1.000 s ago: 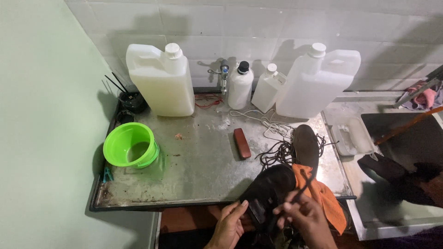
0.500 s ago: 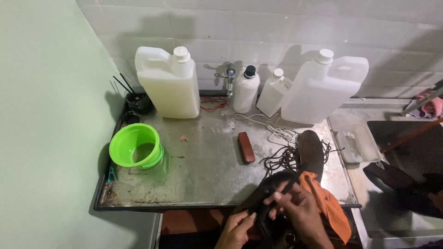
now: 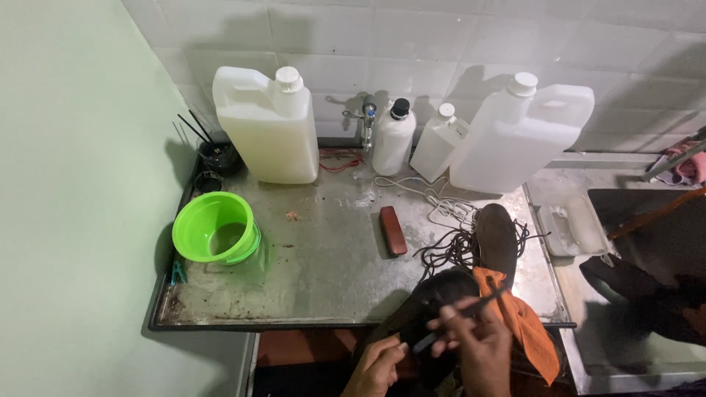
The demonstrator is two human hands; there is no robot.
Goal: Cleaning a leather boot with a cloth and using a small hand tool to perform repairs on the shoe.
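At the near edge of the metal table [image 3: 331, 272], the left hand [image 3: 376, 367] grips a dark shoe [image 3: 434, 301] from below. Above it, the right hand [image 3: 478, 345] pinches a thin dark tool [image 3: 463, 316], just beside an orange cloth [image 3: 518, 320].

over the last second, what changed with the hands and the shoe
The right hand rose over the dark shoe, holding a thin dark tool. The left hand dropped low beside the shoe. The orange cloth, green bowl and jugs stayed put.
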